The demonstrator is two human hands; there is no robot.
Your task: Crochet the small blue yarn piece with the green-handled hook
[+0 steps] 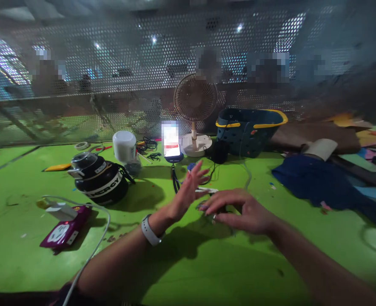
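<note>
My left hand (189, 191) is raised over the green table (188, 280), with its fingers stretched out and spread; nothing is in it. It wears a white watch band (150, 230) at the wrist. To its right, my right hand (239, 210) hovers low, palm down, its fingers bent and its thumb apart from them. Small, blurred items lie under its fingertips, too unclear to name. A thin white object (207, 190) lies just beyond both hands. Behind the left hand, a phone (171, 142) with a lit screen stands upright in a dark holder.
A small fan (195, 100) and a dark basket with yellow handles (248, 131) stand at the back. On the left are a black jug (101, 182), a white tub (124, 145) and a purple power strip (65, 231) with a white cable. Dark blue cloth (306, 176) lies right.
</note>
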